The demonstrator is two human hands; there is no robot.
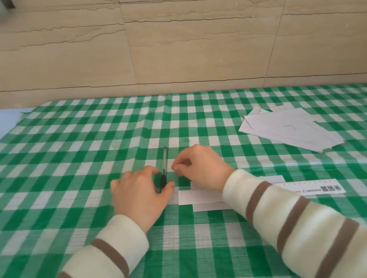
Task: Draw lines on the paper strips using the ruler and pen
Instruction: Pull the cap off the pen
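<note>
The pen (164, 167) lies ungrasped between the loosely open left hand (138, 195) and the right hand (198, 166) (fingertips pinched, contents unclear); a careless reach could roll it.

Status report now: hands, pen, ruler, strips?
Left hand open beside pen, not gripping. Right hand pinched; contents unclear. Ruler and strip under right sleeve. Nothing blocking.

Left hand (139, 196) palm down with fingers loosely spread, right hand (200, 166) curled with fingertips pinched together, both forearms in striped sleeves
</note>
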